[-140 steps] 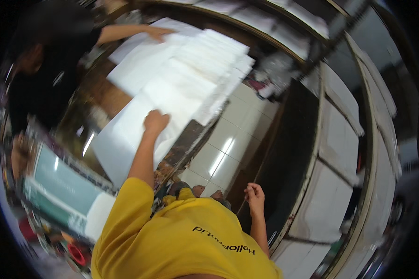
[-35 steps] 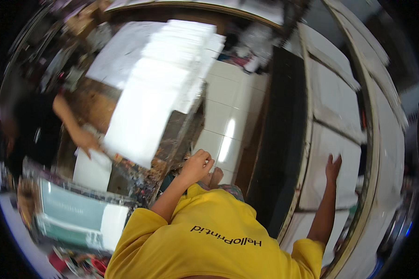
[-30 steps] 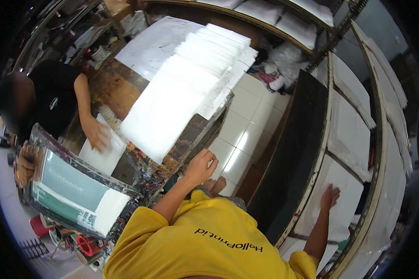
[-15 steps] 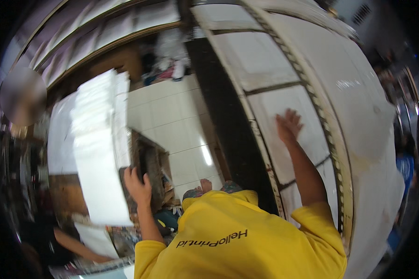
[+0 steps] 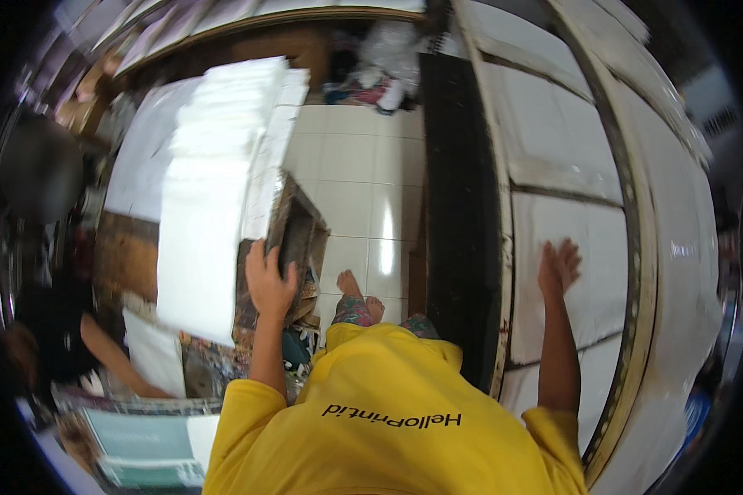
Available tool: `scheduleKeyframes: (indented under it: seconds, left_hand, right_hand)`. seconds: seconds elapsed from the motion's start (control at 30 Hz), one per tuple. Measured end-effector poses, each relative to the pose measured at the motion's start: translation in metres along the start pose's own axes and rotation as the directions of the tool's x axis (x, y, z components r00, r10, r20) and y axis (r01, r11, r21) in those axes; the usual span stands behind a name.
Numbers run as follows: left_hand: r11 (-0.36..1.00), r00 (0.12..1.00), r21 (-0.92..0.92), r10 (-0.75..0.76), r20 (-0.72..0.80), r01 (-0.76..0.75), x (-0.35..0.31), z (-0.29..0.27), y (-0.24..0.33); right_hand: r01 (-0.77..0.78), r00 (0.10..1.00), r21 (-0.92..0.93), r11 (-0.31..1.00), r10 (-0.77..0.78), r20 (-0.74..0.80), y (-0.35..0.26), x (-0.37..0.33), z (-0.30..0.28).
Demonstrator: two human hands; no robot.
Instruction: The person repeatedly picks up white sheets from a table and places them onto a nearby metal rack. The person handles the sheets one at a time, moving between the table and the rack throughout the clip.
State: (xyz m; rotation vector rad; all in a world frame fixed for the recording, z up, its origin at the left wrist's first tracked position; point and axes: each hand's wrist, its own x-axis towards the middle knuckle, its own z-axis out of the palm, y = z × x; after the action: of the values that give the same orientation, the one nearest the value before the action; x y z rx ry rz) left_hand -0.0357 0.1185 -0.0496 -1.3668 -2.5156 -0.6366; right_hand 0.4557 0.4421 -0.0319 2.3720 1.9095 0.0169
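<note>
My left hand (image 5: 270, 280) hangs with fingers apart beside the near corner of a wooden stand (image 5: 299, 216). Just left of it, a layered pile of white cloth or sheets (image 5: 210, 194) lies with one long piece reaching toward me. Whether the fingertips touch the stand's edge, I cannot tell. On the right, my right hand (image 5: 560, 266) is held over a white rectangular panel (image 5: 582, 318) in a long framed table, fingers spread and slightly blurred. Nothing shows in either hand.
A long black bench or board (image 5: 462, 223) runs along the right of the tiled floor (image 5: 347, 161). A co-worker's arm (image 5: 115, 359) reaches in at lower left, near a green and white printing frame (image 5: 136, 441). Plastic bags and cloth (image 5: 380, 78) lie at the far end.
My view has turned, so the pile and the tables sit farther right. One bare foot has stepped forward on the tiles. Both hands stay spread and empty.
</note>
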Motion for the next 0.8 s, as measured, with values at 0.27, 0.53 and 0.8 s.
scheduleKeyframes:
  seconds: [0.27, 0.53, 0.8]
  left_hand:
    - [0.98, 0.993, -0.166, -0.117, -0.031, 0.11, 0.0, -0.001, -0.004]
    - [0.758, 0.879, -0.494, -0.476, 0.029, 0.426, 0.011, -0.005, 0.0]
    - [-0.675, 0.399, -0.737, -0.667, 0.629, 0.033, 0.049, 0.009, 0.012]
  right_hand:
    - [0.013, 0.999, 0.078, 0.997, -0.015, 0.031, -0.006, 0.001, -0.034]
    - [0.276, 0.917, 0.882, 0.383, -0.379, -0.123, -0.145, 0.021, -0.063]
    - [-0.28, 0.467, 0.947, 0.158, -0.84, 0.278, -0.404, -0.061, -0.057]
